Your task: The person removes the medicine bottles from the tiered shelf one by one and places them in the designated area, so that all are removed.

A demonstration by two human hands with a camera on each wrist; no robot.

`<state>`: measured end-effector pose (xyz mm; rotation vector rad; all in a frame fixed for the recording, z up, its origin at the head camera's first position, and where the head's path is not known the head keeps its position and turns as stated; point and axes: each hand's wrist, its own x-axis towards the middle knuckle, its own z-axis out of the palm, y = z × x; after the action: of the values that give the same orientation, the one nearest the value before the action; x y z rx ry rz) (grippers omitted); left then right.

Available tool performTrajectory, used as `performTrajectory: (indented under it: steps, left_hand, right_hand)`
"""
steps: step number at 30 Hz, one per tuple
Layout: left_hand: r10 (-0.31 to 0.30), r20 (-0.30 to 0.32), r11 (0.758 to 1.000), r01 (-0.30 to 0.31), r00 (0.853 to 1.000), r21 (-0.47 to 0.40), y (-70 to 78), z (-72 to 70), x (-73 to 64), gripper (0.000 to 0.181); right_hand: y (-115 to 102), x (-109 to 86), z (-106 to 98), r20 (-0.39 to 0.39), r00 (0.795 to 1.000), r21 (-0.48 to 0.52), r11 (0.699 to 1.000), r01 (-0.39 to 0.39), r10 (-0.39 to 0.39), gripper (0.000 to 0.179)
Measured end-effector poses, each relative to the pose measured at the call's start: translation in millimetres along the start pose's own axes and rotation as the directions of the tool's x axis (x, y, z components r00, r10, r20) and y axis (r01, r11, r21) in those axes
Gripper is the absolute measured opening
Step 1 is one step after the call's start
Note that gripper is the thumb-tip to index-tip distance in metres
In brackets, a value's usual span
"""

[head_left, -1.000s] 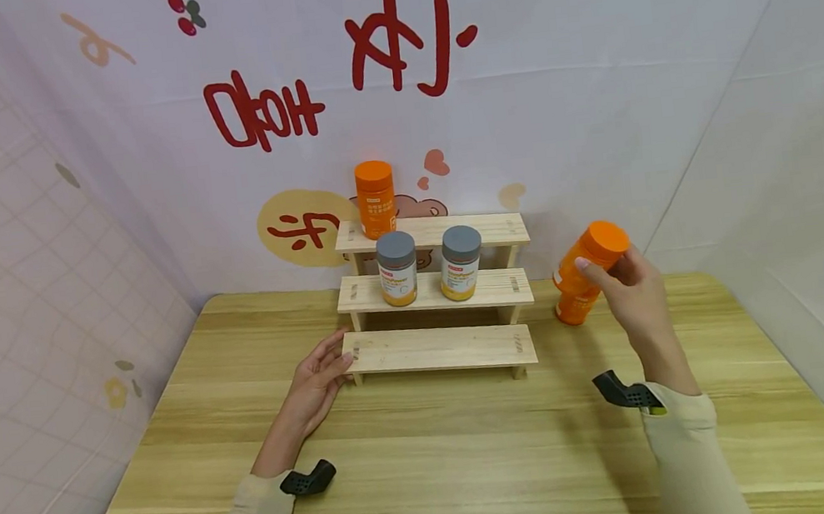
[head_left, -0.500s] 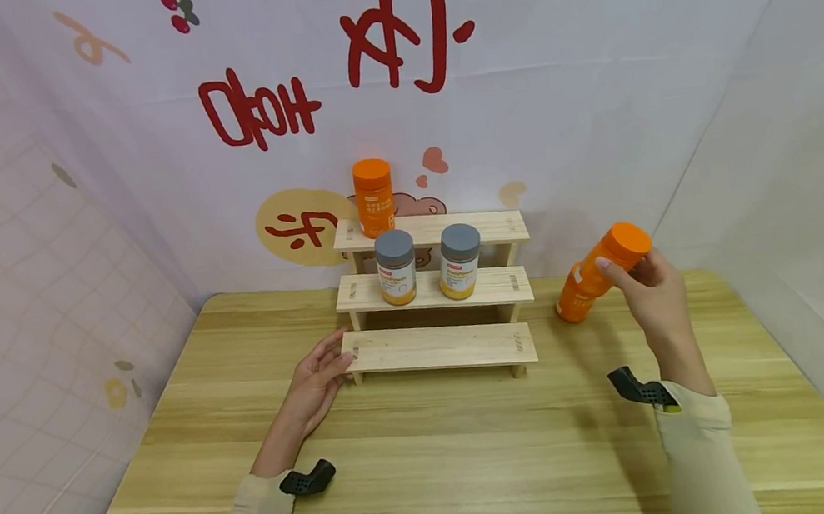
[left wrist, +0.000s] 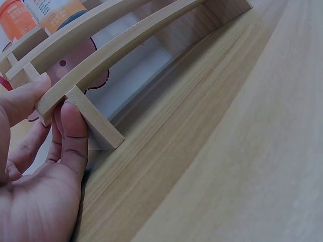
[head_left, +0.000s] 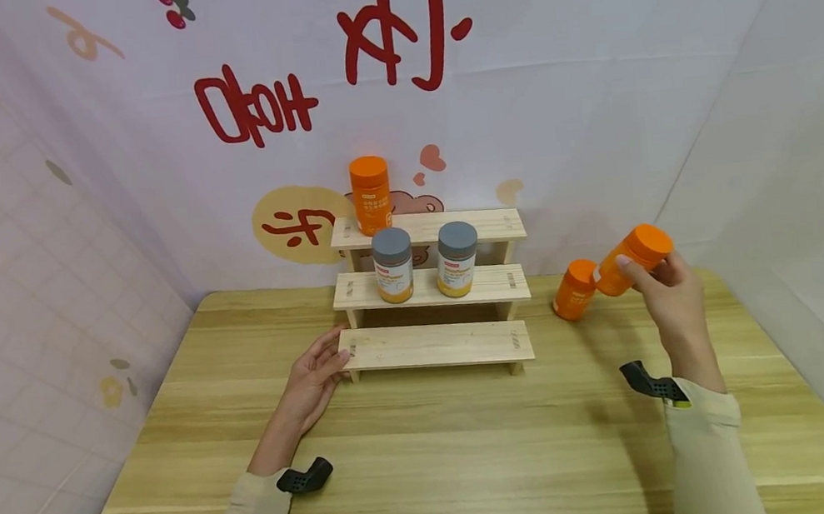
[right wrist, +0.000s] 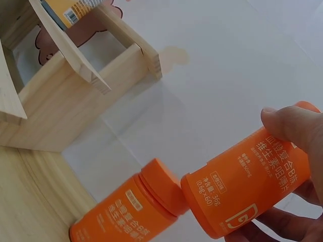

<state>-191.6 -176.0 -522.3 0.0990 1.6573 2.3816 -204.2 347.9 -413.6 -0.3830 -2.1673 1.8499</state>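
A three-step wooden rack (head_left: 436,345) stands on the table. My left hand (head_left: 312,385) pinches the left end of its lowest step between thumb and fingers, as the left wrist view shows closely. At the right, my right hand (head_left: 677,304) grips an orange supplement bottle (head_left: 627,262), tilted and held off the table. Just left of it a second orange bottle (head_left: 573,294) stands on the table. In the right wrist view the held bottle's base overlaps the standing bottle's cap; I cannot tell if they touch.
On the top step's left end is another orange bottle (head_left: 371,198). Two grey-capped bottles, one left (head_left: 394,267) and one right (head_left: 457,261), sit on the middle step. A printed white backdrop (head_left: 579,122) rises behind the wooden table (head_left: 433,456).
My right hand has moved right with the held bottle, uncovering more of the standing orange one and tilting further. The left hand keeps its grip on the rack.
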Motion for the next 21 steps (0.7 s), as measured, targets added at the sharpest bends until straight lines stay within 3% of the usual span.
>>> performTrajectory:
  steps: [7, 21]
  left_hand:
    - [-0.001, 0.001, 1.0, 0.001, 1.0, 0.007, 0.4, 0.1, 0.0, 0.068]
    - [0.01, 0.017, 1.0, -0.01, 1.0, 0.008, -0.5, -0.7, 0.5, 0.068]
  right_hand:
    - [1.6, 2.1, -7.8, -0.03, 1.0, 0.091, 0.996, -0.007, 0.01, 0.061]
    - [17.1, 10.4, -14.1, -0.116, 0.991, 0.108, 0.993, -0.054, 0.067, 0.059]
